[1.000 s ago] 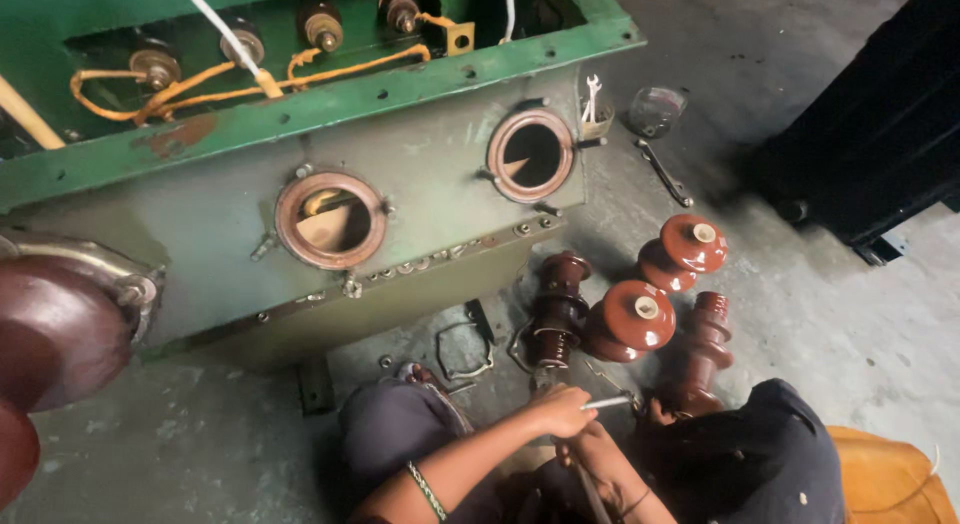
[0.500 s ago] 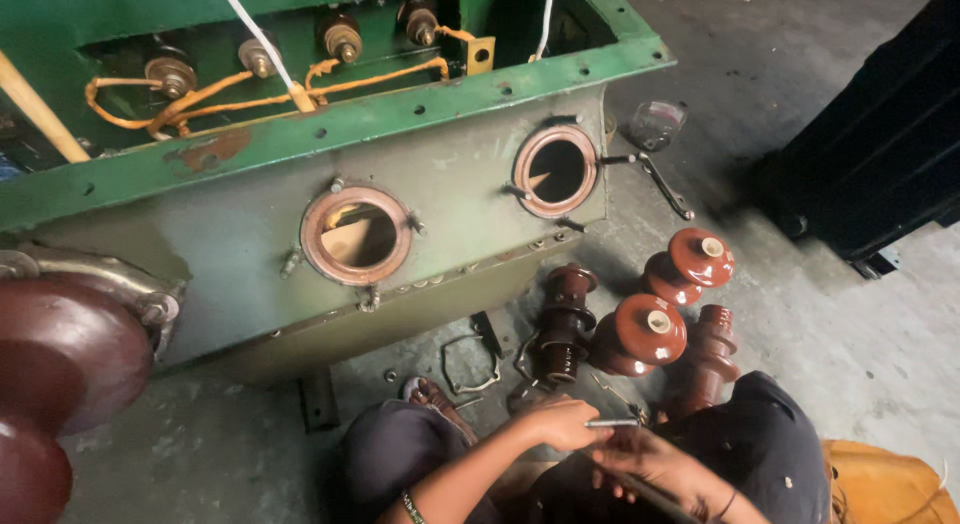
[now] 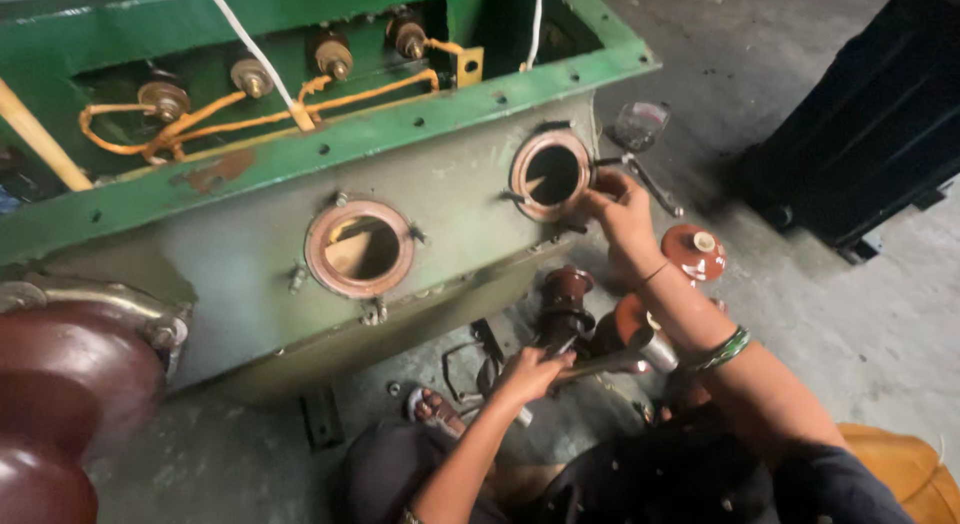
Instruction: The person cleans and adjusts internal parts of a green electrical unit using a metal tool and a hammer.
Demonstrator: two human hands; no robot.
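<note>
Since half a second ago the right hand [image 3: 620,209] has risen from the lap to the right round opening [image 3: 552,174] in the grey-green side of the transformer tank [image 3: 250,244] — its fingers [image 3: 608,189] now touch the copper-coloured ring at the opening's right edge, near a small stud there. They are curled close together; whether they pinch anything cannot be told. The left hand [image 3: 530,372] sits low, fingers wrapped shut around a slim metal tool [image 3: 600,362], whose long axis runs roughly level, pointing right toward the brown ceramic insulators [image 3: 693,252] standing on the floor. So the right hand is the nearer by far to the opening, which lies just left of its fingertips and faces outward toward the person. A second, larger round opening [image 3: 360,249] sits lower and to the left, well apart from both hands. Orange wires [image 3: 230,109] loop inside the open green top.
</note>
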